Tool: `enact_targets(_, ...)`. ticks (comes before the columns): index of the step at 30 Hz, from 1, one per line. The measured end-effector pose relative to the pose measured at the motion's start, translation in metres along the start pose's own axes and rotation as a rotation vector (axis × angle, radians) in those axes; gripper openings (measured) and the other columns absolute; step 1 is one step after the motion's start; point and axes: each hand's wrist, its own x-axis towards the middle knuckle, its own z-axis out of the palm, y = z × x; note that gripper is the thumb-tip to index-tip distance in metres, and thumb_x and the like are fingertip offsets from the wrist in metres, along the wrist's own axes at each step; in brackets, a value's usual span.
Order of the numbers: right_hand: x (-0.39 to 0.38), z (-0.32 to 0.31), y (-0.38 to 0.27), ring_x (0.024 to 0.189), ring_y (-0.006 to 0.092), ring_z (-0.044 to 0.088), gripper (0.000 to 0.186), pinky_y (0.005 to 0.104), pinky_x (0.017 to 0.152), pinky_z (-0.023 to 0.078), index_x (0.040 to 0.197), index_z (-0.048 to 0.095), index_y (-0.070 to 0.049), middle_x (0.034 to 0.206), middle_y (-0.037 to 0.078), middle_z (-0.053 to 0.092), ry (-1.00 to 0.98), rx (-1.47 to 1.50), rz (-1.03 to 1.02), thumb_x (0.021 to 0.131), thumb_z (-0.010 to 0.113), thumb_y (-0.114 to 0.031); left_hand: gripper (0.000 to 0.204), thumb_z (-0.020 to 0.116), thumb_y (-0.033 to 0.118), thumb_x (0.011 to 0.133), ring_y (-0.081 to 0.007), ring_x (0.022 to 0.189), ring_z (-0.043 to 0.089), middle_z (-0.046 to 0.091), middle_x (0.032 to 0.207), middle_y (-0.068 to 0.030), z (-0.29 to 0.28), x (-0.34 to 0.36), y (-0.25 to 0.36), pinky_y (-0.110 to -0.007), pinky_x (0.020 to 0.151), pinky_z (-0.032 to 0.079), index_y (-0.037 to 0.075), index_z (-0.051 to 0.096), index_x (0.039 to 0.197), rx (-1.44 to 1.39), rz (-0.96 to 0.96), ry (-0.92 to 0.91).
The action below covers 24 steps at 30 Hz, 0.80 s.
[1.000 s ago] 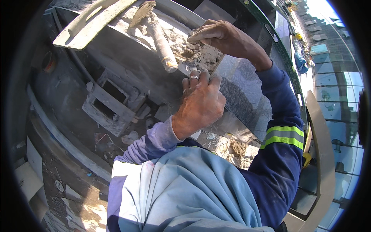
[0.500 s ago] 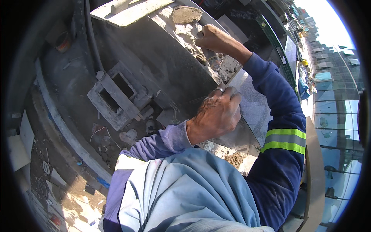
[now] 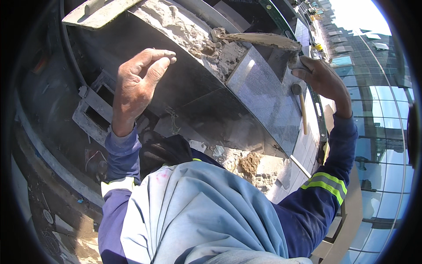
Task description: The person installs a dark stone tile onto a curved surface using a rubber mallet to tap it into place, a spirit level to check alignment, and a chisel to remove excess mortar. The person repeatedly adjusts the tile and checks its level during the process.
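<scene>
My left hand point(image 3: 138, 88) is raised left of the dark block's face point(image 3: 193, 83), its fingertips and thumb drawn together, with nothing visible in them. My right hand point(image 3: 321, 81) grips a mortar-coated trowel point(image 3: 259, 40) whose blade extends leftward over the lumpy grey mortar bed point(image 3: 184, 28). A speckled grey tile point(image 3: 259, 101) borders that bed on the right. On it, just below my right hand, lies a mallet point(image 3: 303, 110) with a wooden handle. A long green spirit level point(image 3: 274, 17) runs behind, partly hidden.
A pale float point(image 3: 99, 13) rests at the upper left. A dusty frame with openings point(image 3: 90, 114) lies low on the left, near a curved strip point(image 3: 48, 158). Rubble point(image 3: 252, 167) lies just beyond my body. A glass façade point(image 3: 382, 145) fills the right rim.
My left hand has left the tile's edge and moved far left. My right hand has picked up the trowel and moved right and down. The mallet has come into sight on the tile.
</scene>
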Motion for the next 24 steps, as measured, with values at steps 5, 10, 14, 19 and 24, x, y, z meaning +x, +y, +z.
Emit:
enact_targets(5,-0.003,0.019,-0.028,0.063,0.0326,0.06,0.036,0.0492,0.065,0.045,0.098,0.061,-0.002,0.068,0.017,0.058,0.07,-0.189,-0.209,0.1,0.071,-0.036,0.02,0.064,0.012,0.104,-0.0115,0.097,0.073,0.08,0.103,-0.0085,0.002,0.012,-0.015,-0.025,0.081,0.054,0.001,0.077,0.115,-0.093,-0.024,0.125)
enact_targets(10,-0.017,0.021,-0.038,0.064,0.034,0.064,0.032,0.0488,0.063,0.047,0.106,0.059,-0.001,0.067,0.017,0.06,0.018,-0.327,-0.234,0.098,0.075,-0.027,0.021,0.063,0.014,0.105,-0.0098,0.093,0.072,0.08,0.102,-0.0083,-0.001,0.0,-0.043,-0.024,0.08,0.051,0.001,0.077,0.114,-0.148,-0.105,0.176)
enact_targets(14,-0.042,0.029,-0.036,0.062,0.0338,0.065,0.028,0.0479,0.061,0.051,0.108,0.057,0.0,0.068,0.016,0.062,-0.036,-0.405,-0.19,0.098,0.073,-0.02,0.021,0.065,0.015,0.104,-0.0071,0.089,0.068,0.08,0.102,-0.0074,-0.007,-0.011,-0.054,-0.022,0.077,0.049,0.001,0.077,0.113,-0.182,-0.18,0.217)
enact_targets(19,-0.058,0.021,-0.047,0.061,0.033,0.066,0.028,0.0455,0.059,0.052,0.107,0.057,0.002,0.068,0.015,0.063,-0.065,-0.464,-0.193,0.097,0.074,-0.018,0.02,0.065,0.016,0.103,-0.0053,0.084,0.062,0.079,0.101,-0.0064,-0.011,-0.018,-0.066,-0.02,0.074,0.046,0.003,0.078,0.111,-0.222,-0.207,0.288)
enact_targets(24,-0.058,-0.003,-0.052,0.064,0.0343,0.067,0.028,0.0455,0.062,0.053,0.107,0.058,0.0,0.072,0.016,0.065,-0.033,-0.5,-0.214,0.096,0.075,-0.019,0.019,0.065,0.017,0.103,-0.0051,0.079,0.059,0.079,0.1,-0.0052,-0.013,-0.032,-0.072,-0.021,0.073,0.045,0.004,0.078,0.109,-0.252,-0.237,0.314)
